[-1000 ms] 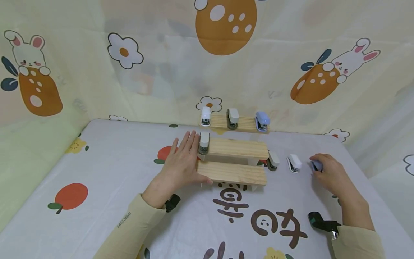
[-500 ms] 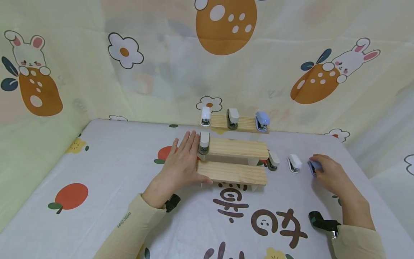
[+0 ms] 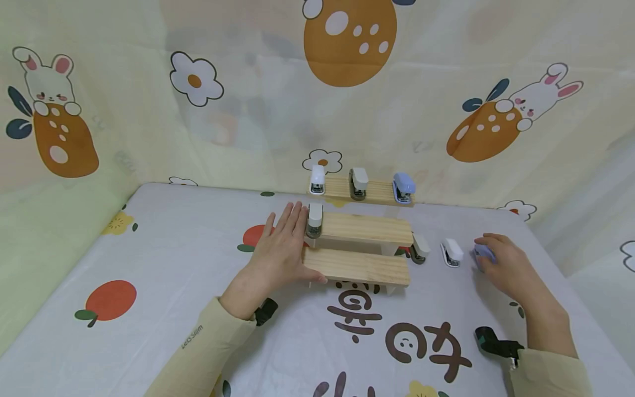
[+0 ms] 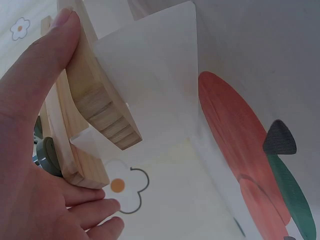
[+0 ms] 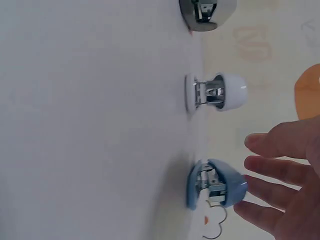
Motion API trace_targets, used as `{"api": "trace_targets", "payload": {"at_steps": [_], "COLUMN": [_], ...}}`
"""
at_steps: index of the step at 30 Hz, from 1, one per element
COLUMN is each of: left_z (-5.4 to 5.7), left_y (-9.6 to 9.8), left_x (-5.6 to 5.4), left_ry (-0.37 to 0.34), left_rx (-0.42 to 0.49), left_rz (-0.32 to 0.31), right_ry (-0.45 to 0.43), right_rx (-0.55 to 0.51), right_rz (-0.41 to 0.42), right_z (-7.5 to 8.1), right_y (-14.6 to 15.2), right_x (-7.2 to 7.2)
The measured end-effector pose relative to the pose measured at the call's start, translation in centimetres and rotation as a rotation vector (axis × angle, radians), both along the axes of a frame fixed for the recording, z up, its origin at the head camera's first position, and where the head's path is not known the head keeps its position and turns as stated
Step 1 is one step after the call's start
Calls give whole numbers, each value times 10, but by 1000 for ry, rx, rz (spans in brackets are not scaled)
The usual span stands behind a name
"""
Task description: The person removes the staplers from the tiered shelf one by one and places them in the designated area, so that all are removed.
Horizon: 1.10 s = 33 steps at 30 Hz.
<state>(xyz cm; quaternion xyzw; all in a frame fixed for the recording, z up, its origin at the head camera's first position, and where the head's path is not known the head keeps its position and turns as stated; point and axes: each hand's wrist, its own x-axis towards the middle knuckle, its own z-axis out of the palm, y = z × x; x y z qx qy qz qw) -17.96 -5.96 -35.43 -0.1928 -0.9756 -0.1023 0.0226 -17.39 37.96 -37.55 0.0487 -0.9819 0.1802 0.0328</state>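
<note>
My left hand (image 3: pixel 280 248) lies along the left end of a stepped wooden rack, fingers spread and thumb across the front of the lower shelf (image 3: pixel 354 266). In the left wrist view, the thumb (image 4: pixel 62 37) rests on that shelf's edge. My right hand (image 3: pixel 503 262) is at a blue stapler (image 3: pixel 484 253) on the table's right side. The right wrist view shows its fingers (image 5: pixel 272 187) extended at the far side of the blue stapler (image 5: pixel 220 184), the thumb apart from it. A white stapler (image 3: pixel 452 252) and a grey-white stapler (image 3: pixel 419 248) stand in line to its left.
On the middle shelf (image 3: pixel 367 227), a grey-white stapler (image 3: pixel 315 219) sits at the left end. Behind, the back shelf (image 3: pixel 382 190) bears a white stapler (image 3: pixel 317 179), a grey-white one (image 3: pixel 358 183) and a blue one (image 3: pixel 404 187). A printed curtain hangs behind the table.
The blue stapler at my right hand has turned slightly, and the fingers have shifted a little around it. My left hand stays against the rack. The head view has shifted slightly.
</note>
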Motion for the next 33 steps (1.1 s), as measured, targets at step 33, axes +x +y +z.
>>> {"api": "trace_targets", "payload": {"at_steps": [33], "left_z": [1], "left_y": [0], "left_x": [0], "left_ry": [-12], "left_rx": [15], "left_rz": [3], "right_ry": [293], "right_rx": [-63], "right_rz": [101], "right_z": [57], "right_y": [-84], "right_x": [29]}}
